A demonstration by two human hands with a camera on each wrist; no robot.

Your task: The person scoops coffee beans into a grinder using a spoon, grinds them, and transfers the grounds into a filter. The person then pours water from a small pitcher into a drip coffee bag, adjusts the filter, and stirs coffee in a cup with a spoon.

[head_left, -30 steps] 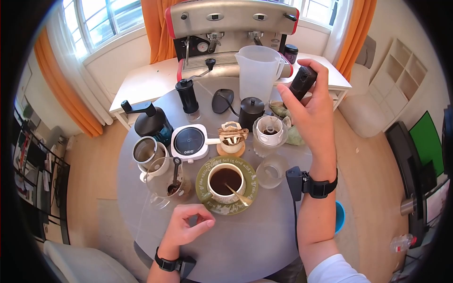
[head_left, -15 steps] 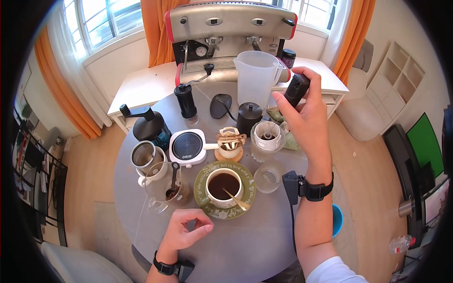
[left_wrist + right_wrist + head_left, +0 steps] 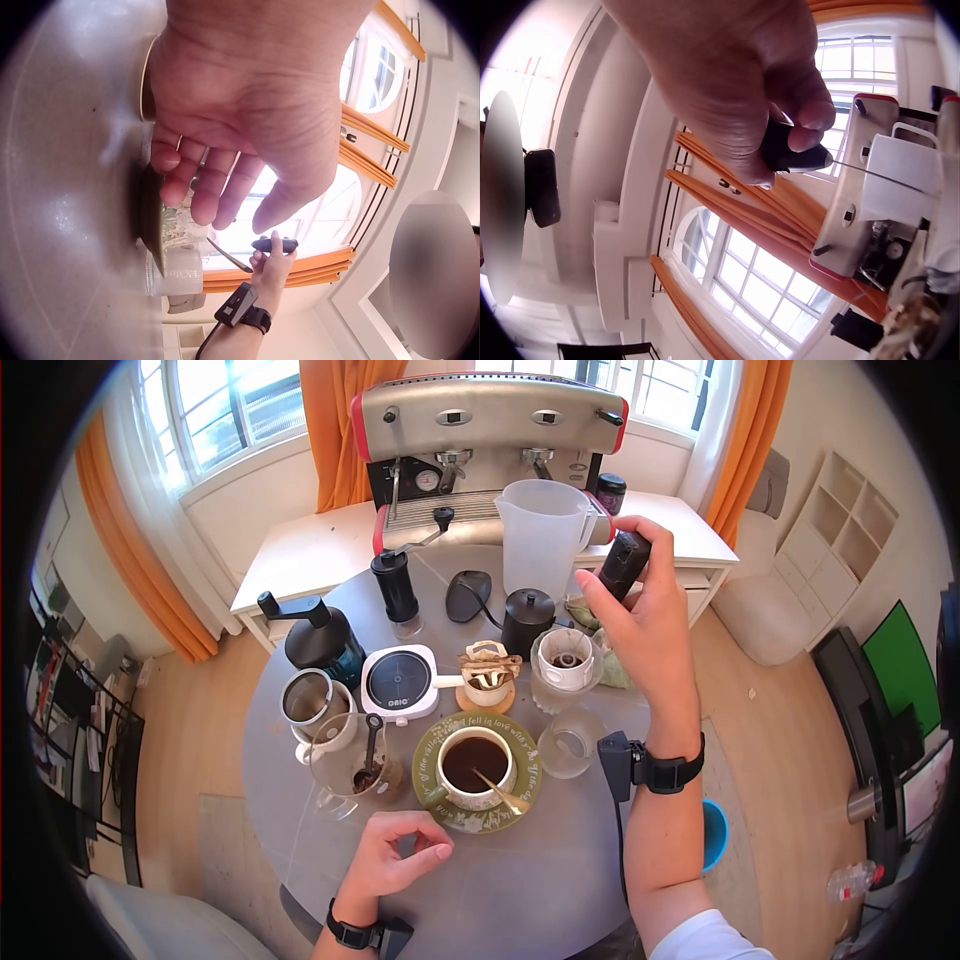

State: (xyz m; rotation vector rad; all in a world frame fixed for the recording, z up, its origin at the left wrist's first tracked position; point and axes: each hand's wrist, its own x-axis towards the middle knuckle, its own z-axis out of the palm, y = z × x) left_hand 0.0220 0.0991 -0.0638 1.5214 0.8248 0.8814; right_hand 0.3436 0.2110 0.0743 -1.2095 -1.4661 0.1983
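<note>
My right hand (image 3: 645, 620) holds a black handheld milk frother (image 3: 624, 565) up at the right. In the right wrist view the frother's thin metal shaft (image 3: 881, 177) runs away from its handle, below which, in the head view, a white cup (image 3: 566, 672) with dark contents sits in a clear glass vessel. My left hand (image 3: 398, 850) has loosely curled fingers and holds nothing, close to the front of a green saucer (image 3: 437, 736). On the saucer stands a cup of dark coffee (image 3: 474, 762) with a gold spoon (image 3: 508, 797) leaning in it.
A clear glass (image 3: 570, 745) stands right of the saucer. Left are a glass mug (image 3: 345, 770) with a black scoop, a white scale (image 3: 400, 682) and a hand grinder (image 3: 325, 640). Behind stand a black kettle (image 3: 527, 622), a plastic pitcher (image 3: 543, 535) and an espresso machine (image 3: 490, 425).
My right hand has shifted slightly down and left with the frother. My left hand stays beside the saucer, and the whole head view has tilted a little upward.
</note>
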